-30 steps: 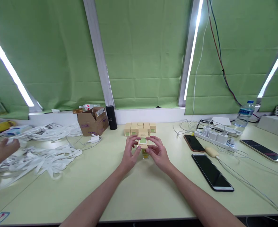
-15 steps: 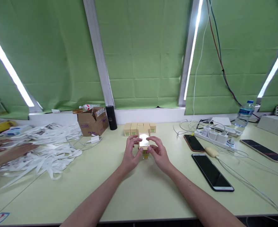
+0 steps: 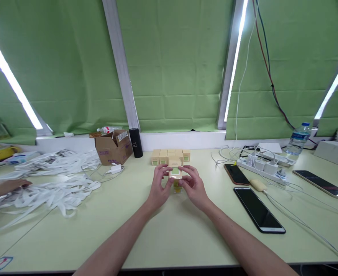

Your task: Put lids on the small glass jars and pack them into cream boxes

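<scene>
Both hands grip a small cream-coloured box with a green square on its near face. My left hand has its fingers and thumb closed on the left side. On the opposite side, my right hand pinches it the same way. Just below the box stands a small glass bottle with yellowish contents; its upper part is hidden, and I cannot tell whether it touches the box. Behind, several similar cream boxes stand in a row.
White straps lie in heaps at left, where another person's hand works. A cardboard box and a black cylinder stand behind. At right lie phones, a power strip, cables and a water bottle.
The box in my hands has tilted, so its bright glare is gone and the green square shows. At left, the other person's hand has shifted and only one shows now.
</scene>
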`<state>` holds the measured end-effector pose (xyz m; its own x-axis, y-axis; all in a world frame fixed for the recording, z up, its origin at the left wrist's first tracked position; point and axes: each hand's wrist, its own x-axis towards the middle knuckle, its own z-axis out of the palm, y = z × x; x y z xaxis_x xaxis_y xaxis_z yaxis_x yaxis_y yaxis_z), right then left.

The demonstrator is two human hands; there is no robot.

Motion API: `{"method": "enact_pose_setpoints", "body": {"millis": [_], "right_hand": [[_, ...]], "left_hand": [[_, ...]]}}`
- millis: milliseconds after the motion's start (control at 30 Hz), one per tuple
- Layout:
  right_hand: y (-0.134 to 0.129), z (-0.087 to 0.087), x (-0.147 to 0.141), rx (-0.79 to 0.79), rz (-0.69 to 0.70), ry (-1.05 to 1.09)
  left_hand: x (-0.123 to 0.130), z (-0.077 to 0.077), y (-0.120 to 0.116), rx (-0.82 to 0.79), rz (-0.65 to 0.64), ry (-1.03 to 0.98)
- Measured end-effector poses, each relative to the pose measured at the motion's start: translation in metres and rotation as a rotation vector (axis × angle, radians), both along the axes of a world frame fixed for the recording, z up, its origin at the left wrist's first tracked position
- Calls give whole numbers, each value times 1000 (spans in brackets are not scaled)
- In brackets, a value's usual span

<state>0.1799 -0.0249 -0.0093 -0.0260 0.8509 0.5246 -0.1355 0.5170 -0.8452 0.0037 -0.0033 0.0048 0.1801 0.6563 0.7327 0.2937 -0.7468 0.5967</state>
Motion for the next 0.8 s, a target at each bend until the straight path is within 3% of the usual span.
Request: {"method": "enact_pose_setpoints", "body": {"millis": [533, 800], "right_hand": [[4, -6, 2, 17, -54, -62], [2, -2, 1, 9, 35, -38]], "left_hand": [[0, -9, 8, 74, 17, -13], [-4, -14, 10, 158, 66, 86]]}}
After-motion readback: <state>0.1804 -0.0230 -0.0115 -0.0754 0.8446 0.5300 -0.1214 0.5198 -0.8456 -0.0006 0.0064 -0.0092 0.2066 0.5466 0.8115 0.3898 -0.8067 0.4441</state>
